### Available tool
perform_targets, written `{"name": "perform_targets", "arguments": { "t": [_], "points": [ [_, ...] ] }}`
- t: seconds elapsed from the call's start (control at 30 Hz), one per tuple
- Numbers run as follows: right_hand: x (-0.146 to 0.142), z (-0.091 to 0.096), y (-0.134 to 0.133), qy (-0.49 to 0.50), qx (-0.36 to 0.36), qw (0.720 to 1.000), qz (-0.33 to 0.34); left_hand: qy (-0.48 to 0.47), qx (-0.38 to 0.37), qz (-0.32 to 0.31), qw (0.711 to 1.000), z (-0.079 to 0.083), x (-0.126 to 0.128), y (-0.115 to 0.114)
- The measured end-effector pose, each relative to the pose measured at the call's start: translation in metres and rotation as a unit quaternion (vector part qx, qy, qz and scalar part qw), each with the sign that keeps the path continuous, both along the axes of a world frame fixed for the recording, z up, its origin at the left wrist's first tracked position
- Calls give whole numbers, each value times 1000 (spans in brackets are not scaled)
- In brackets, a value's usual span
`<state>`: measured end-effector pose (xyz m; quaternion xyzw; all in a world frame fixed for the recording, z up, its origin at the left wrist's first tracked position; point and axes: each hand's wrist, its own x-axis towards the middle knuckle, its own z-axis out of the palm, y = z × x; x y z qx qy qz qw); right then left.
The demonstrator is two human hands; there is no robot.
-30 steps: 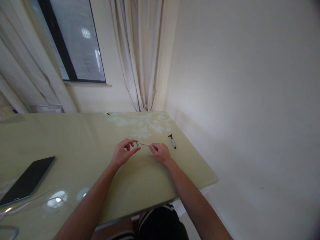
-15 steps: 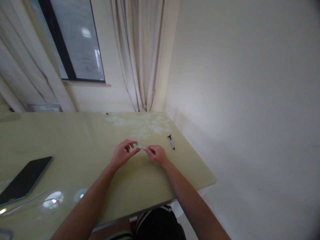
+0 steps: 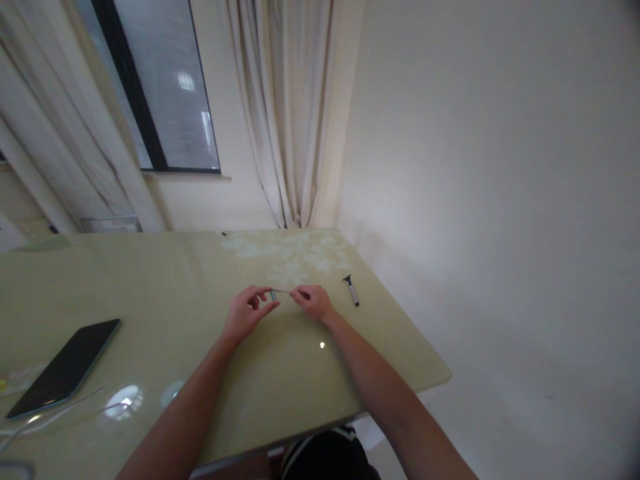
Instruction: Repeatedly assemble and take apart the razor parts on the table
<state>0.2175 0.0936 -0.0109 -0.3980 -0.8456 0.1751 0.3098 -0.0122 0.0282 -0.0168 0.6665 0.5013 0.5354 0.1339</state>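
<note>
Over the table, a slim toothbrush [image 3: 282,291] is held level between my two hands. Its green-and-white bristles point down and toward me. My left hand [image 3: 245,312] has its thumb and index finger closed about the brush head, with the bristles showing between the fingertips. Closed round the handle is my right hand [image 3: 314,303], which hides most of it. A razor [image 3: 352,291] with a dark head and grey handle lies on the table to the right of my right hand.
The pale glossy table [image 3: 280,387] ends at a rounded right corner by the wall [image 3: 490,200]. A dark tablet [image 3: 67,367] lies at left, with a white cable [image 3: 60,415] beside it. Near the far edge sits a small black object [image 3: 224,234]. Curtains [image 3: 290,120] hang behind.
The toothbrush has turned over: its bristles pointed up before and now point down. Both hands stay at its ends. The camera view has shifted slightly, moving the scene right and down.
</note>
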Motion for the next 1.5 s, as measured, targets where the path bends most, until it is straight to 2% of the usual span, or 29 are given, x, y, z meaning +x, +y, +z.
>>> {"name": "perform_targets", "arguments": {
  "t": [0.07,0.13,0.3,0.43,0.47,0.67,0.87,1.07,1.27,1.43,1.5],
  "points": [
    [6,-3,-3,14,-15,999,-44,1,0,-1,1000,1,0,-1],
    [10,-3,-8,30,-25,998,-54,1,-1,-4,1000,2,1,-2],
    [-1,-2,-20,10,-1,1000,6,1,-6,-8,1000,1,3,-2],
    [-2,-5,-16,-5,4,997,-73,4,-2,-9,1000,-1,2,-1],
    [2,-6,-15,-7,-1,997,-76,4,-1,-9,1000,-2,1,-1],
    [9,-3,-16,0,-14,1000,24,0,0,-11,1000,0,3,-1],
    [11,-2,-13,-14,7,997,-72,1,1,-13,1000,2,5,-2],
    [11,-1,-16,-3,-20,999,34,4,2,-23,1000,1,5,-3],
    [11,0,-16,-23,-1,998,-56,0,2,-23,1000,3,7,-2],
    [10,-1,-17,-10,-7,1000,23,3,8,-22,1000,4,9,-3],
    [7,-1,-19,-10,2,1000,23,7,12,-20,1000,5,9,-3]
  ]
}}
